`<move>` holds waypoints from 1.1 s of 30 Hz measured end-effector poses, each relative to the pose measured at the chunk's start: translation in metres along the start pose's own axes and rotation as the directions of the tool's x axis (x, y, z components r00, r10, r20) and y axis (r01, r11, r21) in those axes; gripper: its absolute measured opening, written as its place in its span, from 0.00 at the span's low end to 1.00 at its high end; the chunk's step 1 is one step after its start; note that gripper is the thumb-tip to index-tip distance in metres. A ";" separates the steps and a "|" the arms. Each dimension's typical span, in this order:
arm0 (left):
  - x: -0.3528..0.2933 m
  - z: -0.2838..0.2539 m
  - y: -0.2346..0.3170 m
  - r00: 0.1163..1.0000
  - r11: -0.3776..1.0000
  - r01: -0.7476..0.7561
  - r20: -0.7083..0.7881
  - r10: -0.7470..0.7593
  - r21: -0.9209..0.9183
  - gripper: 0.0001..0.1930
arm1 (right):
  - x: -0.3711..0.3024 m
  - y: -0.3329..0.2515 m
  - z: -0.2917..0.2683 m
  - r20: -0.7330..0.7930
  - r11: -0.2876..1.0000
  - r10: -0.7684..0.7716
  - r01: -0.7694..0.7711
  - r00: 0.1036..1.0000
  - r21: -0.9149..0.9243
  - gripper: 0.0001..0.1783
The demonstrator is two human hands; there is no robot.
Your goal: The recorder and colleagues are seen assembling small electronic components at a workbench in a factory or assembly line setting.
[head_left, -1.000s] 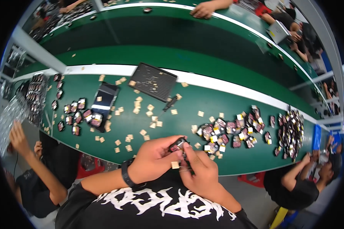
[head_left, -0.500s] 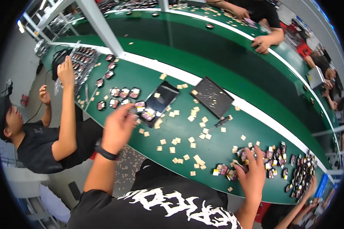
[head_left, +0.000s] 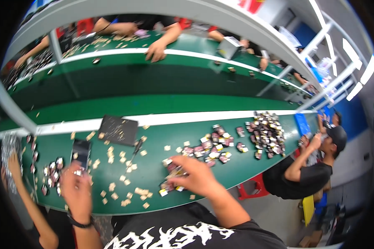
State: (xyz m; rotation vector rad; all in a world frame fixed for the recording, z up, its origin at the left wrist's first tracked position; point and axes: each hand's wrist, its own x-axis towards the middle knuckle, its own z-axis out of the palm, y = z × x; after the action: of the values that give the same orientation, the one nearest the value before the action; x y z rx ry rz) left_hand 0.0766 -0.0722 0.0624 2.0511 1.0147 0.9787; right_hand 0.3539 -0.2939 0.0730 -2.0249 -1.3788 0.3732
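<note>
My right hand (head_left: pixel 197 177) hovers at a small group of black parts with yellow and pinkish labels (head_left: pixel 163 192), thumb and fingers spread apart around them. My left hand (head_left: pixel 77 191) is smeared by motion near the lower end of a dark flat glossy panel (head_left: pixel 80 150); its fingers and anything in them do not show clearly. Left of it stands a cluster of similar black parts (head_left: pixel 52 172). Small tan squares (head_left: pixel 111 154) lie scattered across the green table (head_left: pixel 153 141) between my hands.
A black tray (head_left: pixel 118 130) with small bits on it and a dark screwdriver-like tool (head_left: pixel 137 148) lie toward the back. Large piles of labelled black parts (head_left: pixel 266 135) cover the right side, near a blue bin (head_left: pixel 302 123). People work on both sides and across the belt.
The view has swung to the right, so the table lies further left. My left hand has drawn back toward the near edge; my right hand remains by the same parts, fingers still apart.
</note>
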 end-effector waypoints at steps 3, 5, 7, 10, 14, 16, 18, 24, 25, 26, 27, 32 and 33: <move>-0.023 0.054 0.052 0.690 0.589 0.589 0.724 -0.009 -0.554 0.24 | -0.004 -0.038 0.006 0.018 0.977 -0.140 0.136 0.990 0.163 0.30; -0.030 0.079 0.049 0.548 0.449 0.736 0.835 0.044 -0.507 0.22 | -0.003 -0.055 0.010 0.093 0.956 -0.253 0.234 0.963 0.176 0.31; -0.024 0.081 0.054 0.450 0.473 0.768 0.889 0.080 -0.431 0.19 | -0.007 -0.048 0.015 0.131 0.968 -0.187 0.160 0.974 0.195 0.29; -0.023 0.076 0.052 0.461 0.460 0.774 0.885 0.063 -0.435 0.17 | -0.015 -0.049 0.011 -0.059 0.949 -0.182 0.191 0.982 0.249 0.27; -0.020 0.074 0.046 0.481 0.297 0.838 0.877 -0.005 -0.458 0.17 | -0.032 -0.048 0.022 -0.131 0.899 0.099 -0.032 0.986 0.437 0.17; -0.020 0.076 0.041 0.507 0.290 0.831 0.861 -0.044 -0.475 0.13 | -0.045 -0.039 0.038 -0.070 0.751 0.291 -0.183 0.954 0.634 0.16; -0.024 0.076 0.046 0.569 0.333 0.793 0.814 -0.111 -0.509 0.12 | -0.044 -0.050 0.032 0.238 0.287 0.541 -0.444 0.807 0.849 0.17; -0.016 0.087 0.040 0.642 0.476 0.660 0.766 0.046 -0.581 0.11 | -0.054 -0.053 0.038 0.398 0.088 0.577 -0.539 0.713 0.838 0.27; -0.014 0.092 0.042 0.644 0.431 0.675 0.763 0.053 -0.599 0.15 | -0.050 -0.052 0.034 0.411 0.099 0.575 -0.559 0.707 0.823 0.28; -0.009 0.090 0.054 0.630 0.411 0.706 0.776 0.009 -0.577 0.17 | -0.048 -0.053 0.035 0.421 0.102 0.570 -0.569 0.706 0.816 0.29; -0.009 0.090 0.053 0.642 0.417 0.705 0.767 -0.031 -0.574 0.17 | -0.044 -0.051 0.033 0.419 0.124 0.561 -0.573 0.714 0.810 0.30; -0.013 0.084 0.048 0.622 0.437 0.730 0.776 -0.107 -0.525 0.18 | -0.033 -0.058 0.041 0.489 0.035 0.405 -0.548 0.772 0.836 0.07; -0.013 0.082 0.050 0.638 0.462 0.712 0.762 -0.110 -0.529 0.17 | -0.033 -0.060 0.041 0.494 0.033 0.404 -0.552 0.770 0.833 0.07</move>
State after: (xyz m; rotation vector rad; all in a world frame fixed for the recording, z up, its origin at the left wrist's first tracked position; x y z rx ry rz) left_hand 0.1576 -0.1255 0.0546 1.0496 0.4949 0.2548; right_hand 0.2741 -0.2956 0.0774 -1.1964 -0.1191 1.3273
